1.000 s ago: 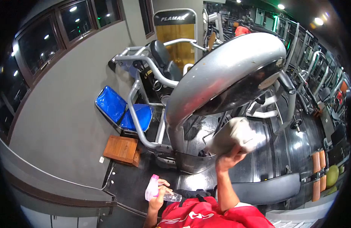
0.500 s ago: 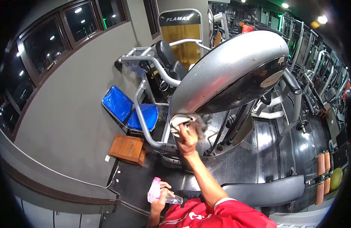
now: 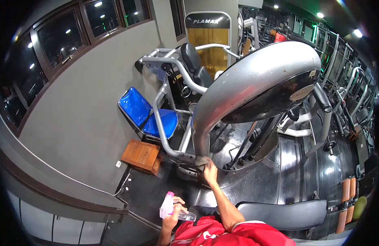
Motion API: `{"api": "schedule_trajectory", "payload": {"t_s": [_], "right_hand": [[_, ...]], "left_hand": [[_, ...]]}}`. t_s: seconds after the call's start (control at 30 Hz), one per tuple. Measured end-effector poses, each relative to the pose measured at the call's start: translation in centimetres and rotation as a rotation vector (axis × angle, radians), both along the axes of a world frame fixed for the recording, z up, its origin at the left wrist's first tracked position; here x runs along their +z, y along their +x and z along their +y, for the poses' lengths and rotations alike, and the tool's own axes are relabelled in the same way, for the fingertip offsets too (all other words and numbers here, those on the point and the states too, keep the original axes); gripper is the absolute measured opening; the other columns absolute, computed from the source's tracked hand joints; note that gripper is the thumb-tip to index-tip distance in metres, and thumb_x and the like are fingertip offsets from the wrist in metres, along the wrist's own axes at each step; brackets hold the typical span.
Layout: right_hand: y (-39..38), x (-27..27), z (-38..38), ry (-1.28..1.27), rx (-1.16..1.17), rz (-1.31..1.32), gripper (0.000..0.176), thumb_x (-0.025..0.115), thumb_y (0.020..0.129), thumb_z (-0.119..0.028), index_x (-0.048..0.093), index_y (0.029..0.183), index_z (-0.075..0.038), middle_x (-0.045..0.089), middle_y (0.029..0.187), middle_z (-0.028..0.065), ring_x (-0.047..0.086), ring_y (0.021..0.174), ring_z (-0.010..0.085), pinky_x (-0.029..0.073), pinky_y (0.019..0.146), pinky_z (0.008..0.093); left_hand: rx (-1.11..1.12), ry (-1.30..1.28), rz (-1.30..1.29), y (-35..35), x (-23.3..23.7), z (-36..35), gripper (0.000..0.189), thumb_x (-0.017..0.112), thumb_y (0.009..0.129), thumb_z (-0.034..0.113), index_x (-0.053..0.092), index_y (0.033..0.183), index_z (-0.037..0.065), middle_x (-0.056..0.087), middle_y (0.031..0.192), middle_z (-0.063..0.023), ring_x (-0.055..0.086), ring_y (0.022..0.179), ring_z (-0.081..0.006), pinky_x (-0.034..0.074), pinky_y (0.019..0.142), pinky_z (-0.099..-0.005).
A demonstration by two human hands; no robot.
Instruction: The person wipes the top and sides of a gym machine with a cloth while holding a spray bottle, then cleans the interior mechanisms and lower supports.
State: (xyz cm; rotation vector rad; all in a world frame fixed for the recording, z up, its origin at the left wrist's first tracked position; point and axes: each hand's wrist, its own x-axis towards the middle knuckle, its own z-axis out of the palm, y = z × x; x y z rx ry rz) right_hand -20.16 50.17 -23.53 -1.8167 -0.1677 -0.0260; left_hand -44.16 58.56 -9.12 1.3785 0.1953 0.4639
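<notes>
My right hand (image 3: 209,173) is closed on a grey cloth (image 3: 202,161), pressed against the lower part of a curved silver machine frame (image 3: 200,137). The frame rises and arcs to the upper right, with a black cover under the curve bearing an oval label (image 3: 301,93). My left hand (image 3: 173,216) is wrapped round a clear spray bottle (image 3: 187,215) with a pink and white top, held low near my red shirt (image 3: 234,233).
A wooden box (image 3: 141,155) and a blue chair (image 3: 160,123) stand left of the frame, by the grey wall (image 3: 87,106). A padded bench (image 3: 284,214) lies close on my right. Behind are a PLAMAX machine (image 3: 208,37) and several other gym machines.
My right hand has slid the cloth down the silver frame to near its base. The left hand keeps its hold on the spray bottle. The view has shifted slightly.
</notes>
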Motion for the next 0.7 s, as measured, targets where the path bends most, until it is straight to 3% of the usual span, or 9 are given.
{"api": "schedule_trajectory", "payload": {"t_s": [0.1, 0.17, 0.3, 0.33, 0.37, 0.47, 0.57, 0.63, 0.7], "right_hand": [[1.5, 2.8, 0.2, 0.302, -0.256, 0.002, 0.032, 0.051, 0.09, -0.017, 0.056, 0.114, 0.004, 0.063, 0.103, 0.0177, 0.057, 0.099, 0.0239, 0.041, 0.091, 0.0328], [2.1, 7.2, -0.3, 0.53, -0.257, 0.024, 0.034, 0.046, 0.094, -0.014, 0.05, 0.122, 0.004, 0.059, 0.115, 0.0156, 0.054, 0.108, 0.0234, 0.038, 0.096, 0.0326], [2.9, 15.7, 0.9, 0.713, -0.291, -0.3, 0.035, 0.048, 0.092, -0.005, 0.047, 0.126, 0.003, 0.056, 0.118, 0.0118, 0.054, 0.105, 0.0204, 0.037, 0.096, 0.0306], [2.4, 17.6, 1.3, 0.784, -0.235, -0.19, 0.037, 0.051, 0.09, -0.003, 0.047, 0.126, 0.002, 0.056, 0.119, 0.0117, 0.055, 0.105, 0.0206, 0.039, 0.094, 0.0298], [3.0, 17.7, 2.4, 0.687, -0.24, -0.4, 0.036, 0.053, 0.088, -0.004, 0.049, 0.124, 0.002, 0.057, 0.118, 0.0129, 0.057, 0.103, 0.0211, 0.042, 0.09, 0.0306], [3.4, 16.1, 4.0, 0.518, -0.324, -0.48, 0.033, 0.058, 0.083, -0.004, 0.055, 0.115, 0.003, 0.064, 0.104, 0.0178, 0.061, 0.097, 0.0252, 0.044, 0.086, 0.0332], [3.4, 10.5, 4.0, 0.311, -0.238, -0.416, 0.04, 0.044, 0.071, 0.006, 0.057, 0.109, 0.004, 0.064, 0.094, 0.0233, 0.062, 0.096, 0.0347, 0.046, 0.084, 0.036], [2.7, 6.2, 4.5, 0.198, -0.257, -0.351, 0.045, 0.04, 0.067, 0.006, 0.057, 0.108, 0.005, 0.063, 0.094, 0.0261, 0.06, 0.098, 0.0398, 0.046, 0.084, 0.0383], [1.7, 3.2, 3.7, 0.105, -0.191, -0.21, 0.053, 0.042, 0.07, 0.003, 0.051, 0.122, -0.001, 0.058, 0.107, 0.0312, 0.053, 0.107, 0.0436, 0.044, 0.091, 0.0425]], "left_hand": [[0.006, -0.038, -0.058, 0.0, -0.2, 0.0, 0.023, 0.05, 0.091, 0.008, 0.044, 0.109, -0.006, 0.057, 0.094, -0.0145, 0.065, 0.063, -0.0198, 0.055, 0.063, -0.0319], [-0.005, -0.026, -0.051, 0.1, -0.5, 0.2, 0.024, 0.05, 0.092, 0.008, 0.044, 0.11, -0.006, 0.057, 0.095, -0.0145, 0.065, 0.063, -0.0197, 0.055, 0.064, -0.032], [-0.038, -0.001, -0.036, 0.4, -0.5, 0.2, 0.024, 0.05, 0.092, 0.009, 0.044, 0.11, -0.006, 0.056, 0.096, -0.0145, 0.065, 0.064, -0.0195, 0.055, 0.064, -0.0324], [-0.041, 0.0, -0.037, 0.5, -0.4, 0.2, 0.024, 0.05, 0.092, 0.009, 0.044, 0.11, -0.006, 0.056, 0.096, -0.0145, 0.065, 0.064, -0.0195, 0.055, 0.064, -0.0324], [-0.046, 0.009, -0.033, 0.5, -0.2, 0.2, 0.024, 0.05, 0.092, 0.009, 0.044, 0.11, -0.006, 0.056, 0.095, -0.0143, 0.065, 0.064, -0.0194, 0.055, 0.064, -0.0325], [-0.041, -0.008, -0.045, 0.7, -0.1, 0.2, 0.024, 0.05, 0.092, 0.009, 0.045, 0.11, -0.007, 0.056, 0.094, -0.014, 0.065, 0.064, -0.0191, 0.056, 0.064, -0.0327], [-0.028, -0.036, -0.03, 0.8, -0.1, 0.3, 0.024, 0.051, 0.091, 0.008, 0.046, 0.109, -0.007, 0.057, 0.094, -0.0137, 0.065, 0.064, -0.0191, 0.056, 0.064, -0.0329], [-0.034, -0.035, 0.003, 0.7, -0.3, 0.4, 0.024, 0.051, 0.091, 0.008, 0.046, 0.109, -0.007, 0.057, 0.094, -0.0137, 0.065, 0.064, -0.0193, 0.056, 0.064, -0.0331], [-0.047, -0.016, -0.004, 0.9, -0.8, 0.7, 0.023, 0.051, 0.09, 0.006, 0.046, 0.109, -0.006, 0.057, 0.093, -0.0137, 0.065, 0.063, -0.0197, 0.055, 0.064, -0.0328]]}}
